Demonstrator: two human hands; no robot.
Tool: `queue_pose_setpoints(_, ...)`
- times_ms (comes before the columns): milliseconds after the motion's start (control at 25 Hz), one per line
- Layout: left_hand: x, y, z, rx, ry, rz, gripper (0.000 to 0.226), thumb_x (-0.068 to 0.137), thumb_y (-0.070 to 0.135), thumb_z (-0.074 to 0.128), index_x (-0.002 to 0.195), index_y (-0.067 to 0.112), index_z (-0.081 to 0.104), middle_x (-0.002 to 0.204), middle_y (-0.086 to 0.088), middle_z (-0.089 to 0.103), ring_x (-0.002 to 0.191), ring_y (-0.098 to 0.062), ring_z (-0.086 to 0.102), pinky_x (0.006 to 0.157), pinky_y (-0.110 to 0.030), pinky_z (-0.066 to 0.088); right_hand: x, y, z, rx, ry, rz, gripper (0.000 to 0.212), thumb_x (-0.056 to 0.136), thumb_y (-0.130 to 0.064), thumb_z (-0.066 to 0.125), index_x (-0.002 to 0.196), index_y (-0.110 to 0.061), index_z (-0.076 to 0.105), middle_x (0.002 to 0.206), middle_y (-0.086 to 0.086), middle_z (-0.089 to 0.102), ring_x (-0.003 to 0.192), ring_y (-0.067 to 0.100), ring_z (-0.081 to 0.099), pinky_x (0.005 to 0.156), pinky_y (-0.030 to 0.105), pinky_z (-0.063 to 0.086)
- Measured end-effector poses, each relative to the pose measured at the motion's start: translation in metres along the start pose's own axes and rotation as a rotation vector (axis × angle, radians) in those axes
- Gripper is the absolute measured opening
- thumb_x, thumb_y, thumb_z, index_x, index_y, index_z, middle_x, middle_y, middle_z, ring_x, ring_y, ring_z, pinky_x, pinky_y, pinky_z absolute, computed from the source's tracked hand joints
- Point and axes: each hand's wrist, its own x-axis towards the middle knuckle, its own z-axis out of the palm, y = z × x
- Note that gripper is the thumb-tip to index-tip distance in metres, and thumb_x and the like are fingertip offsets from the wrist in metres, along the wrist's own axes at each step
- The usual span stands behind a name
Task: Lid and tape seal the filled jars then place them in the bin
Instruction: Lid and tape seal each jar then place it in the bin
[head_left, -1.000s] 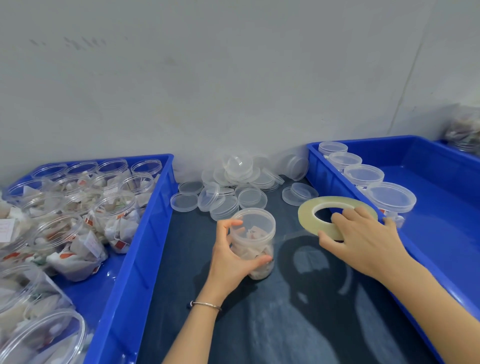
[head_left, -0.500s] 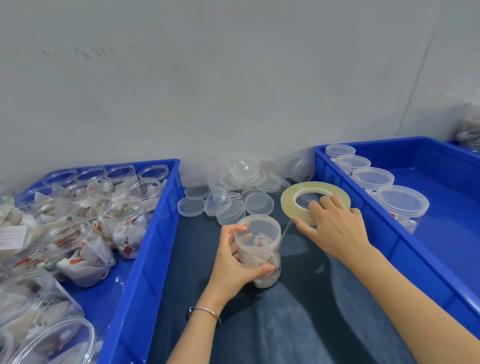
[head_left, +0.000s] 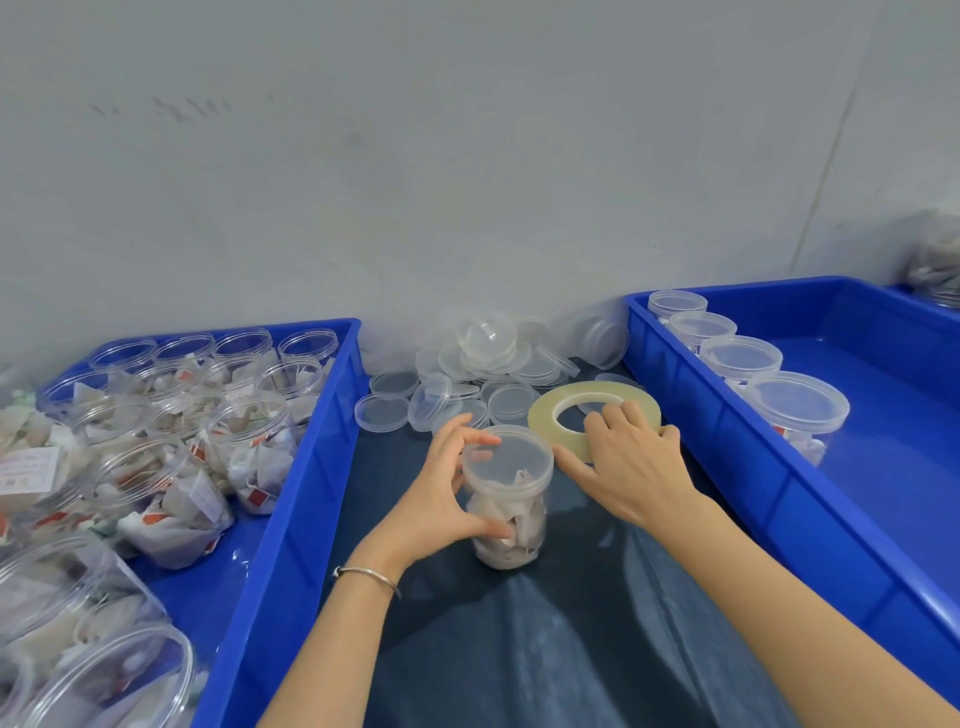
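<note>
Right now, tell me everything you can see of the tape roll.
The tape roll is a wide, flat ring of pale yellowish, translucent tape with a large round hole. It is held tilted above the dark mat, just right of the lidded jar and in front of the loose lids. The right hand grips its near edge, fingers over the top face. The left hand grips the jar, not the roll.

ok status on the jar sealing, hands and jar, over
Left hand grips lidded jar upright on the mat. Right hand holds tape roll beside the lid. Nothing blocking; sealed jars line the right bin.
</note>
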Motion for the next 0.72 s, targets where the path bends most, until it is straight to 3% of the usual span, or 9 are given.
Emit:
queue_pose_setpoints(40,-0.002,0.005,-0.001,0.029,-0.011,-0.013,0.076,0.062,0.005,0.087,0.119,0.038,0.048,0.138,0.024,0.018,0.12,0.015,0.038,0.095,-0.008,0.037,-0.002,-0.001,-0.001,0.02,-0.025,-0.002,0.04,0.092,-0.053,0.027,0.083,-0.016,0.04,0.091,-0.005,0.038,0.095,0.017,0.041,0.071,0.035,0.032)
queue_pose_setpoints(160,-0.008,0.016,0.0,0.161,0.0,-0.069,0.065,0.072,0.012,0.079,0.119,0.044,0.049,0.124,0.016,0.02,0.119,-0.009,0.039,0.094,-0.018,0.04,-0.01,-0.003,-0.008,0.059,-0.117,-0.024,0.029,0.092,-0.043,0.026,0.083,-0.016,0.034,0.093,-0.002,0.037,0.089,0.017,0.03,0.072,0.036,0.035)
queue_pose_setpoints(240,-0.008,0.03,0.011,0.242,0.069,-0.141,0.053,0.073,0.041,0.077,0.117,0.039,0.047,0.12,0.012,0.021,0.119,-0.013,0.035,0.093,-0.023,0.036,-0.015,-0.004,-0.014,0.052,-0.164,-0.074,0.028,0.096,-0.041,0.025,0.082,-0.017,0.031,0.093,-0.001,0.035,0.089,0.017,0.027,0.076,0.039,0.037)
queue_pose_setpoints(360,0.0,0.045,0.038,0.442,0.275,-0.241,0.076,0.06,0.075,0.065,0.109,0.024,0.036,0.114,0.004,0.026,0.111,-0.019,0.032,0.09,-0.03,0.038,-0.021,0.003,-0.024,-0.017,-0.194,-0.209,0.03,0.1,-0.044,0.022,0.088,-0.018,0.032,0.093,-0.004,0.032,0.089,0.015,0.026,0.09,0.048,0.034)
queue_pose_setpoints(440,0.004,0.046,0.043,0.513,0.335,-0.214,0.082,0.06,0.074,0.066,0.112,0.019,0.036,0.113,0.002,0.029,0.111,-0.022,0.034,0.09,-0.031,0.039,-0.025,0.011,-0.028,-0.037,-0.181,-0.269,0.038,0.099,-0.052,0.019,0.093,-0.02,0.039,0.094,-0.007,0.036,0.089,0.014,0.031,0.088,0.042,0.034)
queue_pose_setpoints(520,0.006,0.04,0.035,0.496,0.294,-0.144,0.078,0.067,0.062,0.072,0.123,0.019,0.037,0.121,0.003,0.032,0.116,-0.02,0.035,0.094,-0.027,0.035,-0.028,0.02,-0.031,-0.011,-0.174,-0.287,0.044,0.096,-0.058,0.018,0.097,-0.023,0.043,0.094,-0.01,0.04,0.091,0.009,0.034,0.088,0.038,0.034)
queue_pose_setpoints(720,0.005,0.034,0.013,0.39,0.027,-0.033,0.076,0.072,0.052,0.074,0.135,0.028,0.038,0.125,0.015,0.031,0.122,-0.008,0.035,0.1,-0.026,0.035,-0.03,0.03,-0.038,-0.127,-0.131,-0.293,0.051,0.084,-0.066,0.011,0.093,-0.028,0.044,0.093,-0.015,0.042,0.098,0.004,0.04,0.106,0.055,0.021)
